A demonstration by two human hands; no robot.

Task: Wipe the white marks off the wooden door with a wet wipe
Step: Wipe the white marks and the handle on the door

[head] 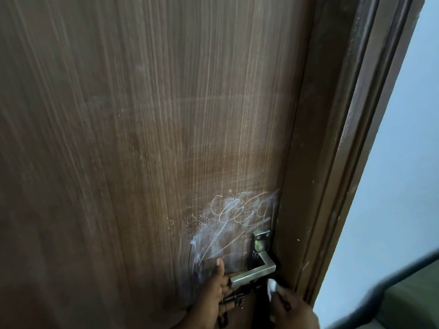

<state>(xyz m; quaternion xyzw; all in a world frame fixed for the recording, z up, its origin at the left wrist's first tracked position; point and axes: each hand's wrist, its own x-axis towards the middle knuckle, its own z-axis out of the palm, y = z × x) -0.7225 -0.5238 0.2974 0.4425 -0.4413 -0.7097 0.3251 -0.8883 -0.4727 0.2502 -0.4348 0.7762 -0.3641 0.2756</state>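
The right hand [291, 307] pinched one wet wipe [271, 286] in closed fingers, just below the handle's bend. The left hand [209, 298] gripped the single handle [253, 273], thumb up. Above both, one smeared patch of white marks [234, 222] covered the door [142, 138]; most wiping looked left.

Pale blue wall [401, 148] right of the dark brown door frame [351, 129], in dim, soft light

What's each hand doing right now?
Left hand: closed around the door handle.
Right hand: closed, holding the wet wipe.
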